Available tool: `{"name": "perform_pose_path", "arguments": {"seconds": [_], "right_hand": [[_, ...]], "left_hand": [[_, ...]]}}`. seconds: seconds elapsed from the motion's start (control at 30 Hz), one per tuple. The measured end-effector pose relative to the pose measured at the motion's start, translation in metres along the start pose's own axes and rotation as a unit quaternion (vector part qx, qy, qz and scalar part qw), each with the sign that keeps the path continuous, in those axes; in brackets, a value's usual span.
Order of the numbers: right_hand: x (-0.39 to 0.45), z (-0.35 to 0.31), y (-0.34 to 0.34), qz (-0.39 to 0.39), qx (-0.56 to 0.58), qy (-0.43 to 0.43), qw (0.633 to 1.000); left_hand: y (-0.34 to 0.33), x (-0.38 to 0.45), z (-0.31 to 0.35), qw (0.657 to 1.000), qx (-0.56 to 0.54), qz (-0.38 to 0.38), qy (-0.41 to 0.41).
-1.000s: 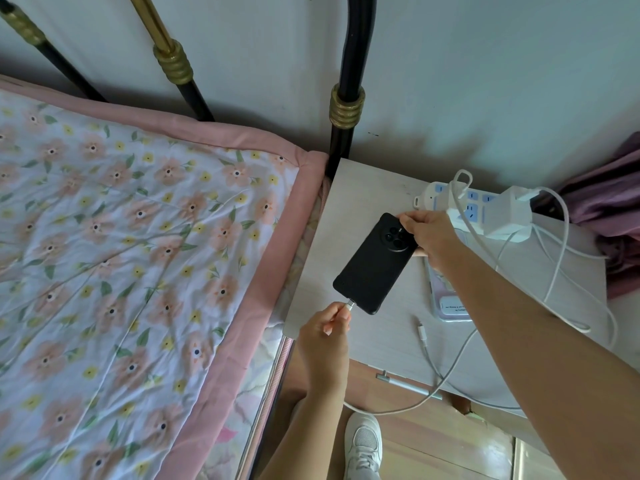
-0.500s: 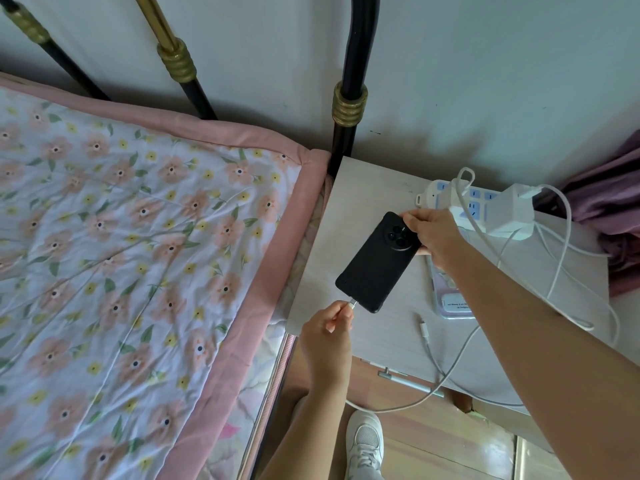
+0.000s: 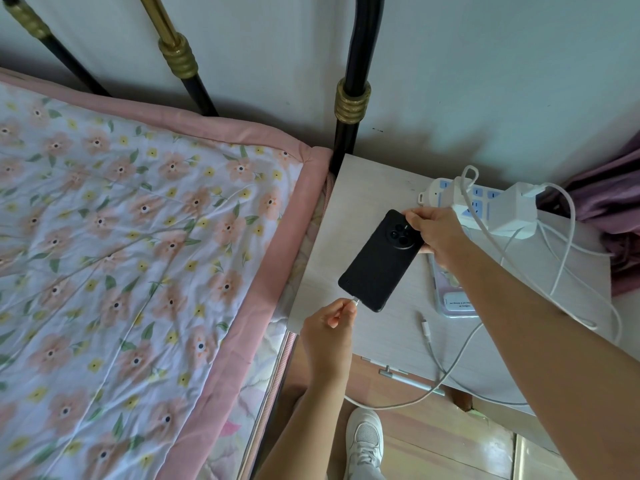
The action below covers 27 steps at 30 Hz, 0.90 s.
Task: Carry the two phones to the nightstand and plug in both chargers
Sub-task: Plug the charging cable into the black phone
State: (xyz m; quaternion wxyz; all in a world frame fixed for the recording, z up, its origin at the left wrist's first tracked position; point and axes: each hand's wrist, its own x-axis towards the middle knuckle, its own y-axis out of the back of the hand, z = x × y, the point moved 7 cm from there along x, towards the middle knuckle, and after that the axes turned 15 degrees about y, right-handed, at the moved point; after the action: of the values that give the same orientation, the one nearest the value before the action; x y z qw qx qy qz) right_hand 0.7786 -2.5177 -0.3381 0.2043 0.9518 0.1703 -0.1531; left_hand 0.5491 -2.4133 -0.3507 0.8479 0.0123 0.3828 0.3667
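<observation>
A black phone (image 3: 377,265) is held back-up over the pale nightstand (image 3: 349,181), its round camera end gripped by my right hand (image 3: 438,235). My left hand (image 3: 329,327) pinches a white charger plug (image 3: 355,301) whose metal tip sits at the phone's bottom port. A second phone in a pale pink case (image 3: 453,299) lies flat on the nightstand, partly hidden under my right forearm. A loose white cable end (image 3: 426,329) lies beside it, unplugged. Both cables run to white adapters (image 3: 512,211) on a white power strip (image 3: 479,207).
A floral quilt with pink border (image 3: 138,254) covers the bed on the left, against a black and brass bed frame (image 3: 353,102). Purple cloth (image 3: 616,220) lies at the right edge. A drawer handle (image 3: 408,377) and my white shoe (image 3: 365,441) show below the nightstand.
Both hands hold almost the same pose; the plug stays at the black phone's port and the view has shifted only slightly.
</observation>
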Motion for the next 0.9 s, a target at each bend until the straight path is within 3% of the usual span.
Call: {"name": "perform_pose_path", "arguments": {"seconds": [0.3, 0.9], "right_hand": [[-0.001, -0.001, -0.003, -0.016, -0.002, 0.005, 1.0], [0.005, -0.004, -0.01, -0.017, 0.008, 0.01, 1.0]], "left_hand": [[-0.004, 0.002, -0.006, 0.997, -0.032, 0.0, 0.067], [-0.003, 0.001, -0.002, 0.998, -0.018, 0.031, 0.06]]}}
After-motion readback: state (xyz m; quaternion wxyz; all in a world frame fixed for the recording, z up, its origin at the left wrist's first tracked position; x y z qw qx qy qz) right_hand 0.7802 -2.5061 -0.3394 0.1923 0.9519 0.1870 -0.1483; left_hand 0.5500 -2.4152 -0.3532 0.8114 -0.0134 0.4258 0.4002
